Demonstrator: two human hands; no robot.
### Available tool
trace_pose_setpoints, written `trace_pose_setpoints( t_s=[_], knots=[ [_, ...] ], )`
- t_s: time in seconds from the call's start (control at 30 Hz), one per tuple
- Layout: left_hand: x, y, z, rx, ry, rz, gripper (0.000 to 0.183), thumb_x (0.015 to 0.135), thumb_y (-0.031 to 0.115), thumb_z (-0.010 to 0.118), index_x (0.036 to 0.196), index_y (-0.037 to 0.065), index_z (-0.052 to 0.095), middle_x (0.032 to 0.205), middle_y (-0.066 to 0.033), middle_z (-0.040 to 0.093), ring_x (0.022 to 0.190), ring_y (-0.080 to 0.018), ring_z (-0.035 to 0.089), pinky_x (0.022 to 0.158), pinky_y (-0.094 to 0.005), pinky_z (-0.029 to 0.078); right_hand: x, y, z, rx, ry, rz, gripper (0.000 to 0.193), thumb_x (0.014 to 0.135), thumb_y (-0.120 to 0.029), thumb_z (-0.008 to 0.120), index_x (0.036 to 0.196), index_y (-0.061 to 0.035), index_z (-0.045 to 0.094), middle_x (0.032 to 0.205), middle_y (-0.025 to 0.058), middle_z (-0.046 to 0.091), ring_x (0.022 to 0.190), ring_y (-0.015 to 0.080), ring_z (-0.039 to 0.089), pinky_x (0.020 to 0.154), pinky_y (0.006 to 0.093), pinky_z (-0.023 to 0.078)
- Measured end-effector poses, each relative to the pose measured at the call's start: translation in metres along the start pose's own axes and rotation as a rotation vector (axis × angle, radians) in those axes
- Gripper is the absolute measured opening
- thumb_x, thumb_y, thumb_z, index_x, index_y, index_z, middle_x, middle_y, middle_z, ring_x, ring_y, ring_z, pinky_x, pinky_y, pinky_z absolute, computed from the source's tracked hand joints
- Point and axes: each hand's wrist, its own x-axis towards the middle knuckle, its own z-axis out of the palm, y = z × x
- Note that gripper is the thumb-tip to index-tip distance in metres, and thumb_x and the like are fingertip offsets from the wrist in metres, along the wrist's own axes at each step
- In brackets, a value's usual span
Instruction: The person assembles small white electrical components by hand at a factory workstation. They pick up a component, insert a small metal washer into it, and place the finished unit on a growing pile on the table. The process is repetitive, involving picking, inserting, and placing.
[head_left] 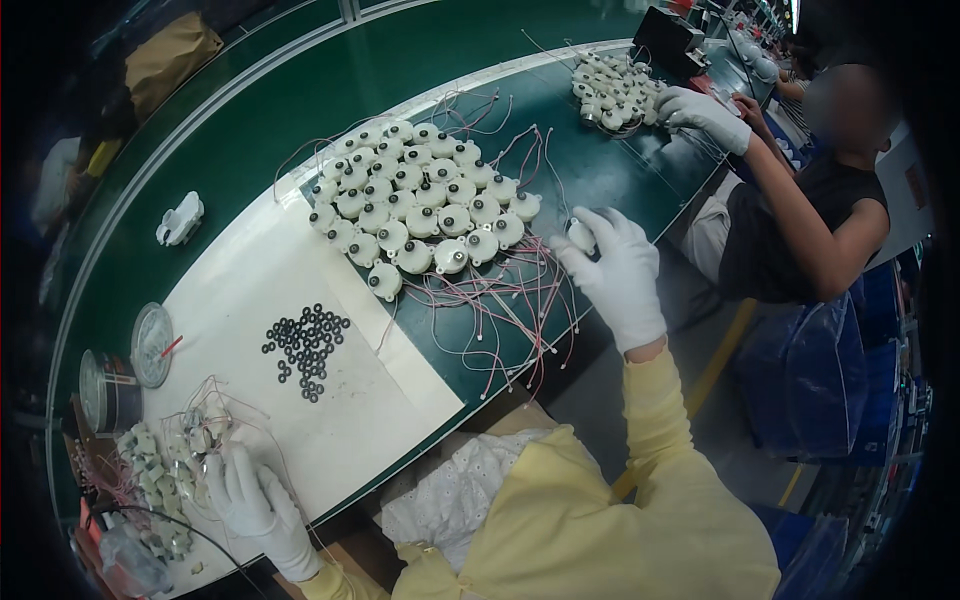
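Note:
My right hand (618,275), in a white glove, pinches a small round white motor (580,236) between thumb and fingers, just off the right edge of a large group of similar motors (423,221). Those stand close together, most with a black ring on a central shaft, and thin pink and white wires (500,300) trail from them. At the lower left my left hand (250,505), also gloved, has its fingers stretched out against a heap of small whitish wired parts (160,470). Its fingertips partly blend into the heap; I see nothing clearly held.
Loose black rings (305,345) lie on a white sheet (370,420). A round clear lid or dish (152,345) and a tin (105,392) stand left. A white piece (180,219) lies farther back. On the right, a co-worker's gloved hand (705,118) is beside another motor group (615,90).

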Motion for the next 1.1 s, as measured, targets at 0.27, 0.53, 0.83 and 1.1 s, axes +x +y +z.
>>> trace_pose_setpoints(
  t_s=[0.27,0.53,0.83,1.1],
  knots=[
    [0.012,0.012,-0.005,0.193,-0.028,-0.088,0.048,0.084,0.018,0.069,0.13,0.007,0.064,0.139,-0.0222,0.057,0.135,-0.0479,0.045,0.111,-0.0558,0.037,-0.006,0.001,0.017,0.46,0.081,0.229,0.064,0.077,-0.021,0.085,0.135,-0.0055,0.062,0.108,0.011,0.072,0.091,0.0241,0.069,0.078,0.0383,0.053],
    [0.011,0.01,-0.002,0.156,-0.046,-0.123,0.045,0.084,0.018,0.069,0.128,0.007,0.064,0.139,-0.021,0.057,0.133,-0.047,0.046,0.11,-0.0553,0.038,-0.021,0.005,0.029,1.116,0.418,0.449,0.076,0.087,0.012,0.071,0.155,-0.0096,0.043,0.131,0.0108,0.064,0.106,0.0141,0.064,0.091,0.0269,0.053],
    [0.01,0.009,-0.001,0.203,-0.039,-0.131,0.051,0.082,0.022,0.066,0.131,0.008,0.062,0.137,-0.0216,0.057,0.134,-0.0486,0.045,0.11,-0.058,0.036,-0.025,0.015,0.027,1.268,0.378,0.517,0.068,0.084,0.011,0.076,0.145,-0.0069,0.053,0.116,0.0044,0.066,0.101,0.0101,0.063,0.088,0.0262,0.055],
    [0.009,0.01,-0.002,0.165,-0.055,-0.143,0.048,0.085,0.022,0.064,0.13,0.007,0.063,0.139,-0.0213,0.056,0.138,-0.0463,0.043,0.113,-0.0563,0.035,-0.038,0.02,0.02,1.283,0.408,0.576,0.06,0.087,0.002,0.078,0.141,-0.008,0.056,0.108,-0.0007,0.063,0.098,0.0065,0.058,0.09,0.0236,0.052]
  ],
)
